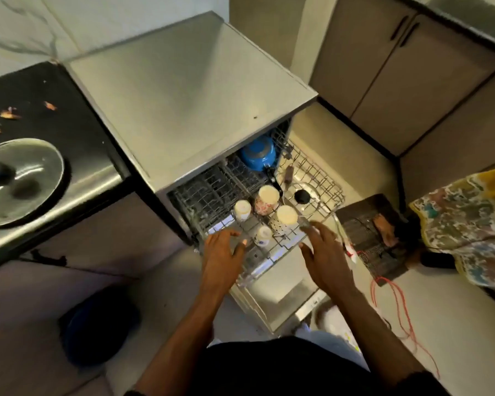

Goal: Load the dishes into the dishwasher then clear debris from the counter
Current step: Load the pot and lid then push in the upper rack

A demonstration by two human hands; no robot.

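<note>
The dishwasher (pixel 189 90) stands open with its wire rack (pixel 320 178) pulled out over the lowered door (pixel 280 292). In the rack sit several upturned mugs (pixel 267 199), a blue pot (pixel 258 156) and a glass lid with a black knob (pixel 302 196). My left hand (pixel 222 252) reaches to the rack's front left edge with fingers spread. Over the rack's front right corner is my right hand (pixel 325 252), also spread, holding nothing. Brown debris scraps (pixel 9 113) lie on the black counter (pixel 55 130) at the left.
A steel lid or pan (pixel 20 181) rests on the counter's near left part. Grey cabinets (pixel 406 70) stand behind the dishwasher. On the floor are a dark mat (pixel 375 238), a red cord (pixel 397 304) and a dark round object (pixel 97 330). A person in patterned cloth (pixel 469 232) stands at the right.
</note>
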